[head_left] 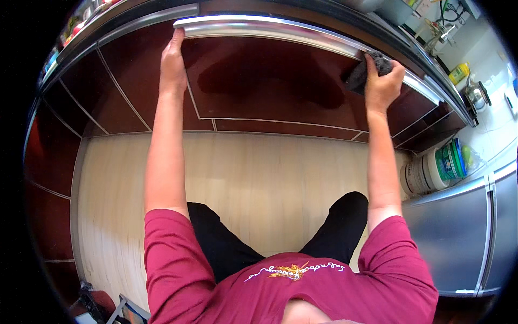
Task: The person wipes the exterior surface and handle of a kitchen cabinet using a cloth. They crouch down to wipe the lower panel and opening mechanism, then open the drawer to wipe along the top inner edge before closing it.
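A wide dark red-brown drawer front point(259, 81) with a long silver metal strip point(270, 24) along its top stands forward of its neighbours. My left hand point(172, 65) is closed on the left end of this front, just under the strip's corner; some of its fingers are hidden behind the edge. Near the strip's right part, my right hand point(384, 89) grips a dark grey fluffy cloth point(357, 76). The cloth is bunched between thumb and fingers and lies against the strip and the panel below it. A darker, wet-looking patch spreads over the panel between my hands.
Dark cabinet panels point(48, 216) run along the left. At the right stand a white bucket point(418, 177), a green-and-blue tub point(450, 159) and a grey metal appliance door point(448, 232). A kettle point(477, 97) and a yellow bottle point(459, 72) are beyond the counter. Pale flooring point(270, 183) lies below.
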Action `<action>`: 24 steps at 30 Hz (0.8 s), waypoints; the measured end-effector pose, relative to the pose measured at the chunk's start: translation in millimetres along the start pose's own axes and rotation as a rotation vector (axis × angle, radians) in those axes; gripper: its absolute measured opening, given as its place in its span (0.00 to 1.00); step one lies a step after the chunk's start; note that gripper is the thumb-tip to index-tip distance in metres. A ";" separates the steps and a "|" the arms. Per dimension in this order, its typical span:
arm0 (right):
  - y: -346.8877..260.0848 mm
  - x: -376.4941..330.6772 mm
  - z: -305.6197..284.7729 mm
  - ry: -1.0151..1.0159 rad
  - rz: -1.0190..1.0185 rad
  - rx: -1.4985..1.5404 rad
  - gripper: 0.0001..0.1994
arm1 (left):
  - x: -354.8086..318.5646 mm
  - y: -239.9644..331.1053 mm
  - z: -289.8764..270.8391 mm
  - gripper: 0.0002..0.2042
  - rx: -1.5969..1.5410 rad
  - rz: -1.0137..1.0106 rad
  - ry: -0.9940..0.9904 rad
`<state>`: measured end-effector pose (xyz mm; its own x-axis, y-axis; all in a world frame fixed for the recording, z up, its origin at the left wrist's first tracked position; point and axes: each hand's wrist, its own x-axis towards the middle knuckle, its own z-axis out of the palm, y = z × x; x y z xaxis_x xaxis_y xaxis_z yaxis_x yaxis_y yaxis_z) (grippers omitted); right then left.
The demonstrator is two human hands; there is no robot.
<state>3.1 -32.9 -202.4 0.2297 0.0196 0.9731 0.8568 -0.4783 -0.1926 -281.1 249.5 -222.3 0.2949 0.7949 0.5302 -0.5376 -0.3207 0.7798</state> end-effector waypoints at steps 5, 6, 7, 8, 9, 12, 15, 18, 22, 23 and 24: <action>-5.1 -10.3 -12.1 0.054 0.387 0.724 0.17 | -3.9 8.9 4.7 0.31 0.053 -0.020 0.017; -9.5 -8.3 -18.0 0.140 0.295 0.805 0.17 | -3.9 10.6 5.4 0.31 0.044 -0.017 0.023; -15.9 -4.7 -24.5 0.178 0.192 0.839 0.17 | -4.7 9.9 5.2 0.31 0.037 -0.016 0.031; -24.4 2.0 -32.4 0.219 0.086 0.870 0.17 | -4.6 10.6 5.3 0.31 0.027 -0.011 0.037; -34.9 6.2 -36.8 0.213 0.045 0.824 0.18 | 5.4 -6.2 -10.3 0.28 0.032 0.007 0.058; -46.3 2.9 -27.4 0.184 -0.260 0.491 0.21 | -3.5 6.4 5.3 0.32 0.054 -0.007 0.030; -32.6 -28.5 6.6 -0.075 -0.359 0.460 0.19 | -0.7 3.4 7.1 0.32 0.037 -0.033 0.018; -31.8 -44.4 13.2 -0.046 -0.398 0.402 0.21 | 10.8 -7.9 -3.3 0.29 -0.019 0.015 0.042; -62.7 -43.3 10.8 -0.136 -0.461 0.273 0.29 | 7.3 -12.7 -8.2 0.28 -0.067 0.008 0.005; -71.5 -43.9 9.6 -0.168 -0.473 0.256 0.30 | 6.5 -11.9 -6.3 0.28 -0.060 0.004 0.030; -80.2 -44.4 10.1 -0.201 -0.484 0.238 0.30 | 5.6 -11.5 -2.4 0.28 -0.053 -0.001 0.055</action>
<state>-71.1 13.5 -231.4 -0.1516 0.3643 0.9189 0.9611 -0.1626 0.2231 -275.1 258.9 -229.2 0.2522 0.8230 0.5090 -0.5791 -0.2931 0.7608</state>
